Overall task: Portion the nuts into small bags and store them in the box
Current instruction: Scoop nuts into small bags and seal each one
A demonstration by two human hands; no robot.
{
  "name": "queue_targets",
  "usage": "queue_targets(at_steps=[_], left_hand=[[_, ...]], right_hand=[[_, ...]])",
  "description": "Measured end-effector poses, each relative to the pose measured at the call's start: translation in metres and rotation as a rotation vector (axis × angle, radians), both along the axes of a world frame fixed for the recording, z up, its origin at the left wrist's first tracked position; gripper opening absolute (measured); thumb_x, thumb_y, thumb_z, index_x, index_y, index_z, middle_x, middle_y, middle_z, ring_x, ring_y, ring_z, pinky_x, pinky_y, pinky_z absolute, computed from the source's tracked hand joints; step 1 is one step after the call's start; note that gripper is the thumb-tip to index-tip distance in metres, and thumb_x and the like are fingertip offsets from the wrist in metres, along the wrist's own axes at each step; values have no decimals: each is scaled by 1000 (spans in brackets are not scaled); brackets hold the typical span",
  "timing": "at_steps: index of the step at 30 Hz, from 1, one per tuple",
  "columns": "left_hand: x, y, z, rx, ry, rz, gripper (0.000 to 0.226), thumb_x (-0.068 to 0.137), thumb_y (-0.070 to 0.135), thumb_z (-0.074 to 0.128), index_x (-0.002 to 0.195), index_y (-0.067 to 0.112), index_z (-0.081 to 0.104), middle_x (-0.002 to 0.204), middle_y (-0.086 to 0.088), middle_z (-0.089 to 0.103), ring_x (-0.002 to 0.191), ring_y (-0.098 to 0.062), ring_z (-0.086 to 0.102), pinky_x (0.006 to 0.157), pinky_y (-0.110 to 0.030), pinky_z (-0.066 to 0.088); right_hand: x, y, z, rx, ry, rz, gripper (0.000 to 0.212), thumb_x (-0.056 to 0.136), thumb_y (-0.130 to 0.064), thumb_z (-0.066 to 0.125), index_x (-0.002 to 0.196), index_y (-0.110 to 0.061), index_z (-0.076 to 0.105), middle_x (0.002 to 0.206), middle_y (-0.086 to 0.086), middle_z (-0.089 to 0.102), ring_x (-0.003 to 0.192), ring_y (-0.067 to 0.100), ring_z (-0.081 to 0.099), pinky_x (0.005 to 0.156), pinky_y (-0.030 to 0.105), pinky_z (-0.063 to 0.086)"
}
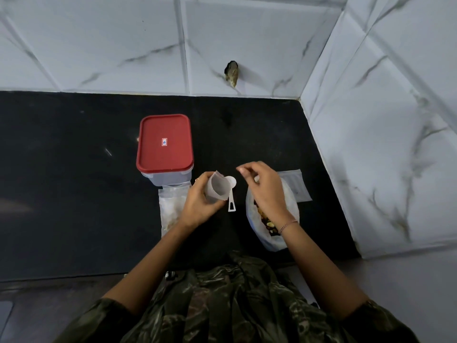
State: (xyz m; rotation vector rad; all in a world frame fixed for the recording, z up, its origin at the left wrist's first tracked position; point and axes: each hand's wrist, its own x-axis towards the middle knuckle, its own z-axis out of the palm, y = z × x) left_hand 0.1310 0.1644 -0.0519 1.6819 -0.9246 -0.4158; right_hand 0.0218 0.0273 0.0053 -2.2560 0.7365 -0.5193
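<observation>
My left hand [197, 204] grips a small clear bag [217, 188], held upright with its mouth open. A white measuring spoon [231, 191] lies on the black counter just right of that bag. My right hand [265, 189] hovers over the large plastic bag of mixed nuts [267, 224], fingers loosely curled; nothing shows between them. A clear box with a red lid [165, 144] stands shut behind my left hand. A filled small bag [170, 209] lies in front of the box, partly under my left wrist.
Flat empty small bags [298, 185] lie right of the nut bag. The black counter [74, 181] ends at tiled walls behind and on the right [383, 144]. A dark hole [232, 71] marks the back wall.
</observation>
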Motion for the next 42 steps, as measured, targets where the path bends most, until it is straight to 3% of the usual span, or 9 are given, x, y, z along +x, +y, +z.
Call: queue_targets(at_steps=[3, 8, 12, 16, 19, 23, 28, 33, 42], left_hand=[[-7, 5, -5, 13, 82, 30, 58, 72, 40, 66, 116, 7, 46, 110, -2, 62, 102, -4, 58, 87, -16, 45], [-13, 7, -12, 45, 148, 58, 63, 68, 44, 68, 113, 9, 41, 112, -10, 60, 104, -13, 58, 88, -20, 48], [-16, 5, -6, 1, 130, 80, 76, 64, 56, 76, 112, 6, 44, 107, -7, 60, 99, -13, 61, 82, -24, 53], [-16, 7, -2, -34, 132, 66, 66, 70, 52, 73, 111, 7, 48, 106, -5, 59, 99, -14, 60, 83, -25, 52], [-18, 9, 0, -41, 127, 41, 59, 76, 48, 70, 117, 9, 49, 109, 9, 56, 104, -9, 57, 87, -20, 47], [-22, 9, -3, 6, 128, 8, 62, 76, 50, 69, 121, 14, 48, 113, 13, 57, 109, -5, 56, 90, -18, 47], [-30, 4, -7, 41, 145, -53, 63, 75, 52, 69, 122, 16, 47, 114, 11, 58, 109, -2, 56, 88, -12, 45], [-41, -5, -11, 37, 138, -108, 59, 76, 50, 70, 118, 14, 49, 110, 5, 60, 106, -10, 59, 87, -19, 49], [-53, -22, -32, 173, 11, -221, 39, 79, 16, 76, 107, 21, 51, 102, 8, 61, 93, -6, 60, 76, -14, 46]], right_hand=[[1, -6, -26, -300, 491, -28, 27, 96, -36, 49, 113, -22, 63, 115, 0, 55, 109, 16, 48, 86, 28, 45], [16, 9, -44, -502, 639, 29, 36, 93, -45, 49, 105, -16, 66, 112, 4, 52, 109, 22, 43, 83, 34, 38], [25, 19, -47, -495, 662, 70, 35, 93, -42, 46, 98, -15, 67, 108, 4, 53, 105, 22, 43, 86, 35, 37], [27, 22, -44, -345, 630, 0, 24, 93, -32, 49, 96, -15, 66, 106, 4, 56, 100, 21, 49, 76, 31, 43], [23, 18, -33, -139, 543, -87, 22, 92, -37, 55, 97, -19, 67, 95, 1, 63, 88, 16, 57, 63, 27, 41], [-8, 3, -15, 0, 350, -157, 13, 90, -32, 61, 97, -21, 64, 85, -6, 63, 80, 8, 59, 63, 18, 40], [-77, -7, -1, -259, 255, -144, 17, 85, -25, 67, 101, -20, 71, 94, -3, 67, 85, 12, 62, 72, 26, 50], [-131, 0, -15, -372, 259, -59, 13, 75, -10, 76, 87, -12, 72, 76, 1, 55, 72, 17, 55, 57, 23, 38], [-139, 19, -52, -559, 306, 28, 16, 71, -6, 78, 83, -8, 67, 82, 5, 59, 75, 18, 56, 55, 22, 48]])
